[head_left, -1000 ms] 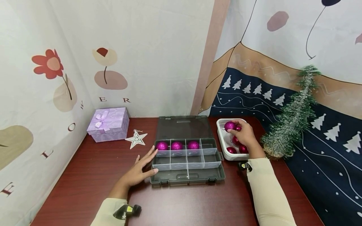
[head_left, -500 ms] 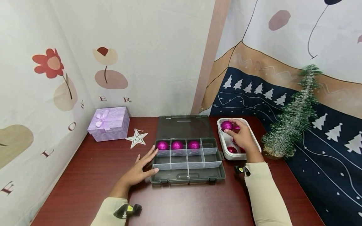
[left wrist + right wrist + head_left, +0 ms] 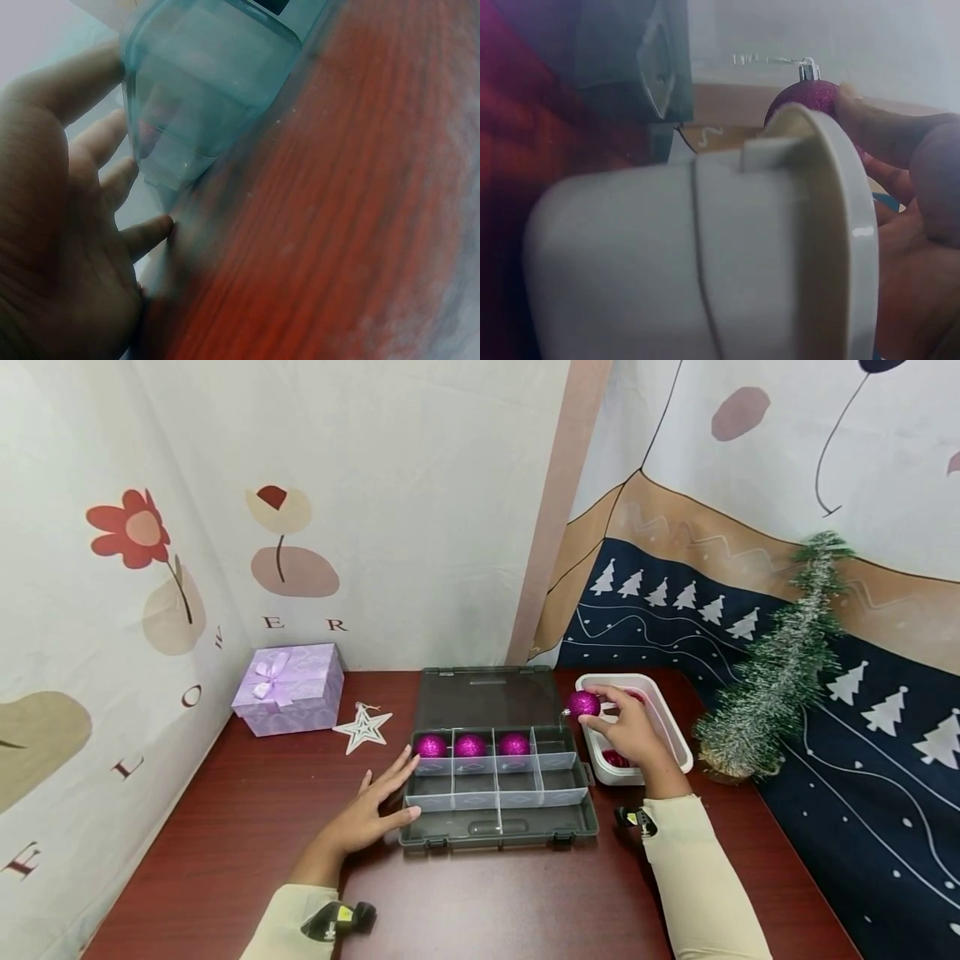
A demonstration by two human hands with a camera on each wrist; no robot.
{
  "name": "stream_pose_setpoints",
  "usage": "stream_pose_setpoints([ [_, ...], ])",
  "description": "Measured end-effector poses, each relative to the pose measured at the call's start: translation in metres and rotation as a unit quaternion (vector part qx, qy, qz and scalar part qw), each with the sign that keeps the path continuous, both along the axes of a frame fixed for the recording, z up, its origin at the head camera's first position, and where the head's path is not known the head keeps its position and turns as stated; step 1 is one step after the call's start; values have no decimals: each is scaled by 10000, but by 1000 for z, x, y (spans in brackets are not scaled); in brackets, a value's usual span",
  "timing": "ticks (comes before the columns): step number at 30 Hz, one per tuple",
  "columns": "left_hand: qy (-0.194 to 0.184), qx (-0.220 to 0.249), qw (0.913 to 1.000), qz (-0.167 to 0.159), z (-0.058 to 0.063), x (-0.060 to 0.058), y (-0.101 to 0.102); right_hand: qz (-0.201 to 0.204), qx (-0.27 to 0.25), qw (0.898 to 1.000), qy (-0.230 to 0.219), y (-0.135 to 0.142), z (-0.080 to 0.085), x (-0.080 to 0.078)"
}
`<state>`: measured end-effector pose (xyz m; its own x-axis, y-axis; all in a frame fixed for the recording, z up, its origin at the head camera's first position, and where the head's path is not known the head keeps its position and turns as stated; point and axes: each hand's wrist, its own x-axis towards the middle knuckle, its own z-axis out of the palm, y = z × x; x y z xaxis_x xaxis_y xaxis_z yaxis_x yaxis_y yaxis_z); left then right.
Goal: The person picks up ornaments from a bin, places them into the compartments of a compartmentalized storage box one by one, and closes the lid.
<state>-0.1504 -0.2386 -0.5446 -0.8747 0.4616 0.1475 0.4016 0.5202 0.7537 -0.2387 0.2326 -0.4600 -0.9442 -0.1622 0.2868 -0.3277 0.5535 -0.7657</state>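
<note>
In the head view my right hand (image 3: 628, 727) pinches a glittery magenta bauble (image 3: 582, 704) between thumb and fingers, over the left rim of a white tub (image 3: 678, 752). The right wrist view shows this bauble (image 3: 804, 99) with its silver cap pointing up, beyond the tub wall (image 3: 630, 247). My left hand (image 3: 367, 814) rests with spread fingers at the left side of a dark clear divided case (image 3: 498, 827), its lid lying back. Three magenta baubles (image 3: 469, 746) sit in separate compartments of the case's back row. In the left wrist view, the left fingertips (image 3: 161, 225) are at the case wall.
Red baubles (image 3: 617, 759) lie in the tub, partly behind the right hand. A tinsel tree (image 3: 780, 677) stands right of the tub. Left of the case are a white star ornament (image 3: 363, 727) and a lilac gift box (image 3: 291, 692). Patterned cloth walls border the table.
The right hand has carried the magenta bauble leftward, from above the inside of the tub to its left rim. The left hand has stayed at the case.
</note>
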Motion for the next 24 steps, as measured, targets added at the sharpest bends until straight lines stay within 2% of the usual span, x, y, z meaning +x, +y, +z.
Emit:
stream_pose_setpoints([
  [6, -13, 28, 10000, -3, 0, 0, 0, 199, 234, 9994, -149, -8, -2, 1],
  [12, -16, 21, 10000, -6, -1, 0, 0, 453, 486, 9978, -66, -15, -4, -1],
  [24, -38, 39, 10000, -8, 0, -1, 0, 513, 876, 9941, -388, -24, -7, 3],
])
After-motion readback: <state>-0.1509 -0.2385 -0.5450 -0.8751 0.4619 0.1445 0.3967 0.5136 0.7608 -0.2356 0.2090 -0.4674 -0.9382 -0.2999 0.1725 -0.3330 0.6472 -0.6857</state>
